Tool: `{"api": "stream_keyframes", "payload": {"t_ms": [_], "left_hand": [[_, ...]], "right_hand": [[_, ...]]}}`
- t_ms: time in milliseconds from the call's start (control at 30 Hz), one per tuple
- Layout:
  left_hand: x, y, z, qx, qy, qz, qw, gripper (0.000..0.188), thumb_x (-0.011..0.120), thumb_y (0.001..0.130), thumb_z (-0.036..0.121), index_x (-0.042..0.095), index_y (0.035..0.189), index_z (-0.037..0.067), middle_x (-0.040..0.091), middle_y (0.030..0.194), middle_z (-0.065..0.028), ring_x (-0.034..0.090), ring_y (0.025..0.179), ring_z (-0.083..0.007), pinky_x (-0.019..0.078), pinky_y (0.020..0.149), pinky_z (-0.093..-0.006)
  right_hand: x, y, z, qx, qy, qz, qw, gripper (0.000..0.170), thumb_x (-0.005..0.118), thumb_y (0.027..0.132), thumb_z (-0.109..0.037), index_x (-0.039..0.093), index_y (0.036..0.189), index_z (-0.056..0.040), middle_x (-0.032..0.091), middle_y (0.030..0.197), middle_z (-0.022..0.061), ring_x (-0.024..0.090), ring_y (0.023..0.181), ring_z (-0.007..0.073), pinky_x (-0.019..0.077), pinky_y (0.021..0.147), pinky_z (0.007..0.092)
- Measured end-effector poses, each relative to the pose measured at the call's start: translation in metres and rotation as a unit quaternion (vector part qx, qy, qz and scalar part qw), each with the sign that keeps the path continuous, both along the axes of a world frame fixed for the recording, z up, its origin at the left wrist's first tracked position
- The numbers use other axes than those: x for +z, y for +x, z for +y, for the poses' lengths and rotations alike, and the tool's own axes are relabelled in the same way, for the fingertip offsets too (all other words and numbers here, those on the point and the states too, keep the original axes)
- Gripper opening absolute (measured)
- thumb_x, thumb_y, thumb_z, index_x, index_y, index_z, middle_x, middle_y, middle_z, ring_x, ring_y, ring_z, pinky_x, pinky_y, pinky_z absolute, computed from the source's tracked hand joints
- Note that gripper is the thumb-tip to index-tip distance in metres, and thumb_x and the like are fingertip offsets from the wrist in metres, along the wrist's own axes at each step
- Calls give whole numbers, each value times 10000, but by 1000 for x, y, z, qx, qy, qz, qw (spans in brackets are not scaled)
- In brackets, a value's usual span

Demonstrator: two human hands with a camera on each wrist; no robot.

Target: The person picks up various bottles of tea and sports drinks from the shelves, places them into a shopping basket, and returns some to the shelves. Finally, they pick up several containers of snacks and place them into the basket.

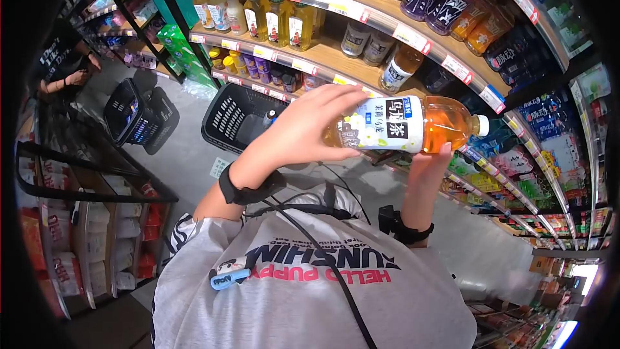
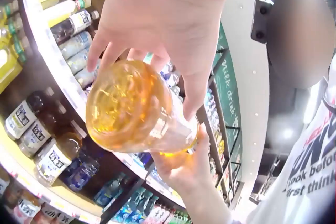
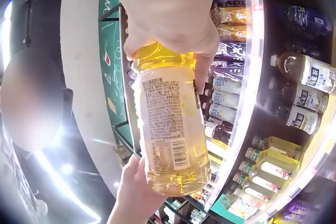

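Note:
A large bottle of amber tea (image 1: 449,123) with a white flowered label lies sideways in front of my chest, its white cap to the right. My left hand (image 1: 316,123) grips it near the base, fingers over the far side and thumb along the near side. Around the shoulder, below the cap, my right hand (image 1: 429,160) holds it from underneath. The clear, ridged base (image 2: 118,108) faces the left wrist camera. Printed text and a barcode on the back of the label (image 3: 170,113) show in the right wrist view.
Shelves of drinks (image 1: 361,61) curve ahead and to the right, with a similar tea bottle (image 1: 400,68) near the front edge. A black shopping basket (image 1: 219,113) with a few items stands below. At left, a person (image 1: 61,64) is near another basket (image 1: 126,113).

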State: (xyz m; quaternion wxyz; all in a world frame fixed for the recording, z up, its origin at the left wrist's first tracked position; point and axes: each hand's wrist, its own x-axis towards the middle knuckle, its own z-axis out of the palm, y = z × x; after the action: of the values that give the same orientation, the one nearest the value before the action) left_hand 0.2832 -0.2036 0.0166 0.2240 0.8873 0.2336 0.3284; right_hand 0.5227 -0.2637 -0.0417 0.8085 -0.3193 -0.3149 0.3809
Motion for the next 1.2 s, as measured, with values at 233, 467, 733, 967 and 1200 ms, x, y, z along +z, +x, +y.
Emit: {"api": "stream_keyframes", "payload": {"t_ms": [233,467,733,967,1200], "left_hand": [[-16,-19,-5,-56,-333,-161,927,900,795,627,95,298,1376,55,343,1390,-107,383,1242,-186,388,977,-331],[-34,-35,5,56,-231,-97,967,803,802,604,139,410,1298,47,463,1253,-140,467,1139,-241,388,948,-322],[-77,-37,38,45,-203,-59,976,834,783,587,68,383,1319,98,399,1234,-120,430,1142,-265,383,963,-345],[-144,-33,110,78,-171,-111,976,642,660,767,84,379,1345,105,419,1306,-133,460,1132,-205,402,934,-319],[-99,-96,112,66,-364,-19,929,552,614,842,198,389,1335,89,576,1133,-118,571,958,-179,456,838,-303]], "right_hand": [[-8,5,18,94,-10,-36,995,947,716,637,-551,291,1354,-101,409,1327,156,401,1237,293,334,1039,442],[-17,13,33,178,-92,-123,972,602,567,855,-222,256,1335,-32,432,1280,144,465,1171,276,420,957,458],[-24,4,58,233,-176,-19,956,448,521,881,-106,331,1277,-19,469,1233,140,510,1118,254,506,838,453],[-8,-37,116,40,-67,-379,922,703,809,611,-110,442,1202,-7,520,1156,105,504,1068,186,405,935,324],[-37,-31,198,-12,5,-630,777,735,818,583,-165,458,1214,-53,466,1262,153,499,1133,306,419,948,368]]}}
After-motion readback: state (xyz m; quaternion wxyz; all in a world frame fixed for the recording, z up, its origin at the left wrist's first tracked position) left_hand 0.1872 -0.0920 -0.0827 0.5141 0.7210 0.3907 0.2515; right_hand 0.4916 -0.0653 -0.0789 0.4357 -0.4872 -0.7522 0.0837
